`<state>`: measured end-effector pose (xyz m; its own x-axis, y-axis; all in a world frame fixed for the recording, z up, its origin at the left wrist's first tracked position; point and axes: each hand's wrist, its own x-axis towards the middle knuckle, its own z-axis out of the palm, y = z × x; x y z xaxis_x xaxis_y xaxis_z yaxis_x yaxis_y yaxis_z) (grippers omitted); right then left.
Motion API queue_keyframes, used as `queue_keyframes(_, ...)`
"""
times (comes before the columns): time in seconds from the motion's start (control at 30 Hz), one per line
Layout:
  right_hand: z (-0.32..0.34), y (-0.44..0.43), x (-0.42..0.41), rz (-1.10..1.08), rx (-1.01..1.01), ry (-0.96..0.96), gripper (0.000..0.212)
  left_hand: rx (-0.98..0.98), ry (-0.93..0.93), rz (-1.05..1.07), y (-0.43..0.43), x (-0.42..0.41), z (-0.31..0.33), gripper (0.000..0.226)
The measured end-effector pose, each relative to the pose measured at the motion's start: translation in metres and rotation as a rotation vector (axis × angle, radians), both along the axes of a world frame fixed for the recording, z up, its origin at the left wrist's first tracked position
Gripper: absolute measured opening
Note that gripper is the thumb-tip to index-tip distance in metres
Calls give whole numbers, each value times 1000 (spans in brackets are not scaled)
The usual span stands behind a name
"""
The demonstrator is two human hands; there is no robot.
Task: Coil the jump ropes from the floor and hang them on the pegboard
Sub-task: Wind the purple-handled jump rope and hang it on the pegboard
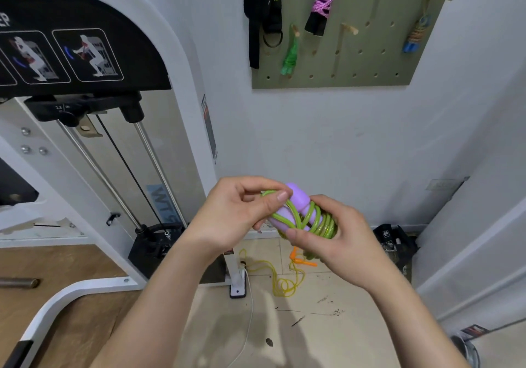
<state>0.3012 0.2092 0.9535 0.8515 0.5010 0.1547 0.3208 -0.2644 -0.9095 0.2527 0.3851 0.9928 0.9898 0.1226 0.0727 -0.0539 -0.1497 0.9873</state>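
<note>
Pinching one loop with the left hand [227,213], clutching the coiled green plastic jump rope with lilac handles [325,224] in the right hand [341,239]; could spring undone if that pinch slips

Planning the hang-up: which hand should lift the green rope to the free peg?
Probably right: the right hand grips the coiled green rope, the left hand only pinches one loop, and the free peg sits up-right.

left grip [227,211]: bare hand | right grip [338,233]: bare hand | forearms [159,296]: bare | nails [282,196]: short
</note>
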Motion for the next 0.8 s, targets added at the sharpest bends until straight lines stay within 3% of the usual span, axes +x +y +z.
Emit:
queue_keyframes(0.2,21,-16,6,227,-37,128,34,-22,-31,-242,12,-10,1,34)
queue_keyframes(0.33,30,-21,12,260,-16,187,32,105,-111,-110,13,-7,3,31)
queue_keyframes(0.47,31,-18,11,186,-92,28,35,49,-134,46,2,-4,2,17)
queue_keyframes(0.7,37,-22,7,99,-283,-238,34,122,-114,32,2,-6,-6,12)
queue_keyframes(0.8,42,-20,5,102,-348,-337,38,23,-98,62,2,-1,-6,14)
